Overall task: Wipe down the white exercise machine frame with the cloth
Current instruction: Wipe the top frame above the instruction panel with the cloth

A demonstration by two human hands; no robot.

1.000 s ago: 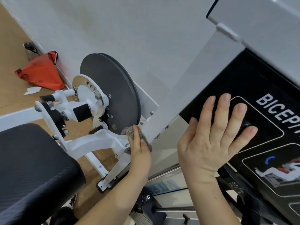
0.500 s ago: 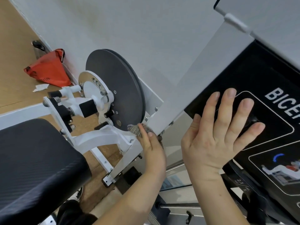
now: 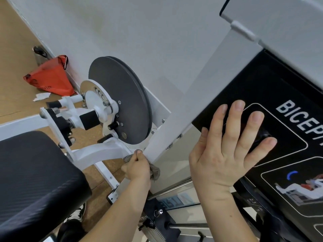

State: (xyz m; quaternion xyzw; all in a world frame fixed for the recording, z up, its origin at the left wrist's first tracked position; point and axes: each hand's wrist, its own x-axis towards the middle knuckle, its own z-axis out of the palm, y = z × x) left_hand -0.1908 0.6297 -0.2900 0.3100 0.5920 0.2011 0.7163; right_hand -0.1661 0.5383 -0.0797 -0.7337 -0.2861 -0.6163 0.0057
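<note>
Two hands work at the machine. Just below the dark disc (image 3: 120, 102), the left hand (image 3: 138, 167) curls its fingers round a grey cloth (image 3: 154, 172) and presses it to the lower end of the slanted white frame bar (image 3: 201, 95). Right of the disc, the right hand (image 3: 225, 154) lies flat on the black panel (image 3: 262, 84), fingers straight and spread, holding nothing. Lower left of the disc sits the black seat (image 3: 35, 172).

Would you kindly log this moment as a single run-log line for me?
task: frame wipe | left hand: grips cloth against lower end of white frame | right hand: flat on black panel
</note>
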